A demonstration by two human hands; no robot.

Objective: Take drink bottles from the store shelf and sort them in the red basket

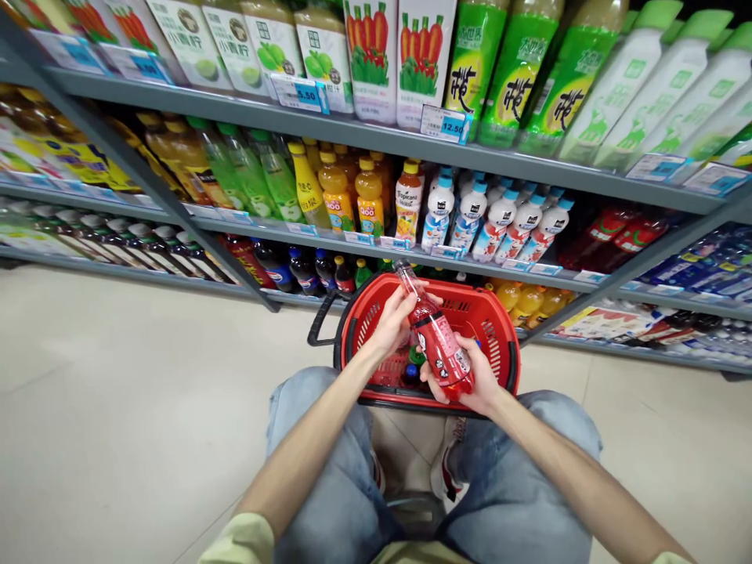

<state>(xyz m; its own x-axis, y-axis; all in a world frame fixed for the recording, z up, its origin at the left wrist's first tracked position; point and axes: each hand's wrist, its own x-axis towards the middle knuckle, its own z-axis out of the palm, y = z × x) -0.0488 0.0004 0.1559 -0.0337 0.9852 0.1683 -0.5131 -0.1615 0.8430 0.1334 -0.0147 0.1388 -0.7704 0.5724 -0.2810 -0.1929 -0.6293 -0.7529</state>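
Note:
A bottle of red drink (439,345) with a pink and red label lies tilted between my two hands, over a red shopping basket (470,301). My left hand (396,319) is closed around its upper part, just below the clear neck. Lower down, my right hand (470,376) grips the bottle near its base, fingers wrapped underneath. Inside the basket, partly hidden by the bottle and my hands, are a bottle with a blue cap (411,372) and something green (416,355).
Drink shelves stand in front: cartons and green bottles (534,74) on top, juice (370,196) and milk-drink bottles (470,211) in the middle, cola bottles (302,270) low down. The basket's black handle (320,321) sticks out left. My knees (317,439) flank the basket above the tiled floor (117,392).

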